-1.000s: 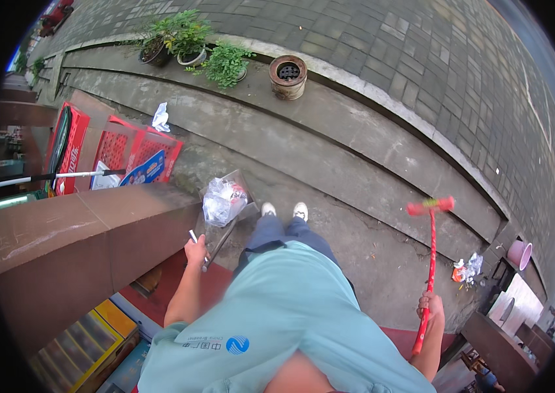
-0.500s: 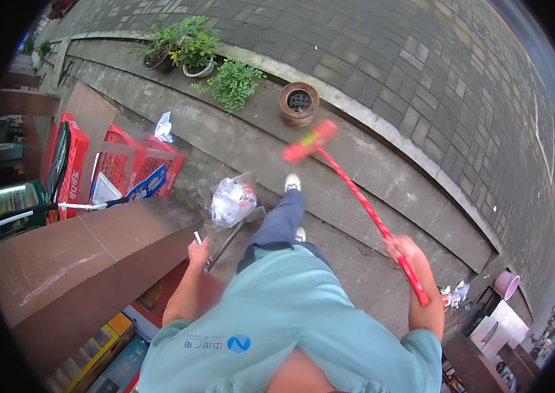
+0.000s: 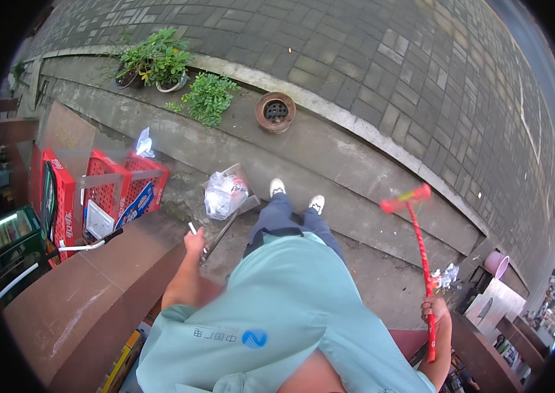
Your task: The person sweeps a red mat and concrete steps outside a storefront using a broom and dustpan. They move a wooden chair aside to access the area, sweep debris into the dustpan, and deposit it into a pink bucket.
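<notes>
My right hand (image 3: 436, 309) is closed around the red spiral-striped handle of a broom (image 3: 419, 245). Its red and yellow-green head is slightly blurred and held out over the steps. On the other side, my left hand (image 3: 195, 243) is closed beside the upper end of a long-handled dustpan (image 3: 248, 204), gripping its dark handle. A short white stick (image 3: 192, 228) juts from the same fist; its kind is unclear. Inside the dustpan lies a bulky, clear plastic bag (image 3: 223, 195) with something reddish in it.
Concrete steps (image 3: 356, 173) run diagonally past my feet. Potted plants (image 3: 206, 98) and a round brown stove (image 3: 275, 112) line the upper step. Red crates (image 3: 104, 187) and a brown ledge (image 3: 104, 262) stand left. Litter (image 3: 446, 276) and a pink bucket (image 3: 497, 264) are at right.
The broom has swung to the right and its handle is now more upright; my right hand moved right and lower. My feet now stand side by side. The left hand keeps hold of the dustpan.
</notes>
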Demonstrator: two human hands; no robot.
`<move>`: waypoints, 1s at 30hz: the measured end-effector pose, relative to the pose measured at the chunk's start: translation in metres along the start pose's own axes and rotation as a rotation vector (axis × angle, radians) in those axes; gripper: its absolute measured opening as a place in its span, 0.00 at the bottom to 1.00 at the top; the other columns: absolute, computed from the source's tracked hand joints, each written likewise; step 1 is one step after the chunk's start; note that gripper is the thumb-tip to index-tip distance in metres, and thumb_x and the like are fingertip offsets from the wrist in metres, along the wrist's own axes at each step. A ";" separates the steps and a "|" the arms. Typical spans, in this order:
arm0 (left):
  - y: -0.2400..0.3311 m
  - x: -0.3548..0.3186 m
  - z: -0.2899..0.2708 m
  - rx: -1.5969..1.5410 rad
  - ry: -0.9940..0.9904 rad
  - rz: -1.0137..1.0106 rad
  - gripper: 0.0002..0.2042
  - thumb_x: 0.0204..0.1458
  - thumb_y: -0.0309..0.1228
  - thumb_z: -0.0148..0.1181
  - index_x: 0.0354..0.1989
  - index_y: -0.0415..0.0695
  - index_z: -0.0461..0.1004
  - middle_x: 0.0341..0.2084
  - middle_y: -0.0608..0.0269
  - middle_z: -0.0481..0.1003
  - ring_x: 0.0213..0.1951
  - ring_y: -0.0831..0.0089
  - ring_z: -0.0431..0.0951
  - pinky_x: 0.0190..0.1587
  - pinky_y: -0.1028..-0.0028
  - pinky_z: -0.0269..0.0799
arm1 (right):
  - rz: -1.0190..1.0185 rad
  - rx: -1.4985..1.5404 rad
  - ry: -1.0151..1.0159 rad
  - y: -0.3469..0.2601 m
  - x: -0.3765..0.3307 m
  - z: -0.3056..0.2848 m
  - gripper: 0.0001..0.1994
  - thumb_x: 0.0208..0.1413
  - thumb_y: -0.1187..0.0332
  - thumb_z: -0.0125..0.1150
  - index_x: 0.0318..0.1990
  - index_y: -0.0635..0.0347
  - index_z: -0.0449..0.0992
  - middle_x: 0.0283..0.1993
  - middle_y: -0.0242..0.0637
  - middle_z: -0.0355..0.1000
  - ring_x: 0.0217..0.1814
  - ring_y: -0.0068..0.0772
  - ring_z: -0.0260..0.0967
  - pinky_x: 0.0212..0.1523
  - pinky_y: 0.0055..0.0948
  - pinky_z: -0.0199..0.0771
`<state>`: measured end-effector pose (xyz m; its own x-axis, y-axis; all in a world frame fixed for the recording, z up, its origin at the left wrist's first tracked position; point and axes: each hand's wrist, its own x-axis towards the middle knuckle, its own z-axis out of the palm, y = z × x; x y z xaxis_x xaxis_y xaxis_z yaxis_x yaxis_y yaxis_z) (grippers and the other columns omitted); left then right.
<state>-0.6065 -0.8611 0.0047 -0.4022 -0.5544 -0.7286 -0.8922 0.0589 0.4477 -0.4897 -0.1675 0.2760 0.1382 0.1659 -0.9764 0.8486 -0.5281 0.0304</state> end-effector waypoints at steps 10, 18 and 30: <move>0.078 -0.002 -0.012 0.317 -0.003 0.220 0.14 0.45 0.36 0.55 0.20 0.35 0.65 0.10 0.57 0.67 0.07 0.70 0.67 0.11 0.69 0.62 | -0.192 -1.238 -0.283 -0.046 -0.051 0.127 0.08 0.47 0.68 0.53 0.31 0.60 0.62 0.18 0.29 0.58 0.15 0.22 0.58 0.14 0.22 0.58; 0.079 0.068 -0.004 0.582 0.027 0.498 0.16 0.42 0.39 0.56 0.19 0.35 0.67 0.14 0.51 0.70 0.17 0.63 0.73 0.24 0.66 0.68 | -0.203 -0.998 -0.348 -0.085 -0.114 0.226 0.07 0.48 0.72 0.51 0.33 0.60 0.60 0.17 0.28 0.57 0.13 0.20 0.55 0.13 0.21 0.55; 0.145 0.140 0.016 0.755 -0.206 0.353 0.18 0.43 0.41 0.54 0.34 0.36 0.71 0.33 0.44 0.72 0.39 0.52 0.71 0.44 0.63 0.65 | -0.683 -1.184 -0.220 -0.122 0.011 0.462 0.07 0.47 0.71 0.47 0.32 0.63 0.61 0.20 0.36 0.62 0.19 0.30 0.62 0.21 0.29 0.63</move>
<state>-0.7954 -0.9165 -0.0404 -0.6459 -0.2421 -0.7240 -0.5762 0.7767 0.2543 -0.8278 -0.4863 0.1631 -0.4648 -0.0893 -0.8809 0.6533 0.6369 -0.4093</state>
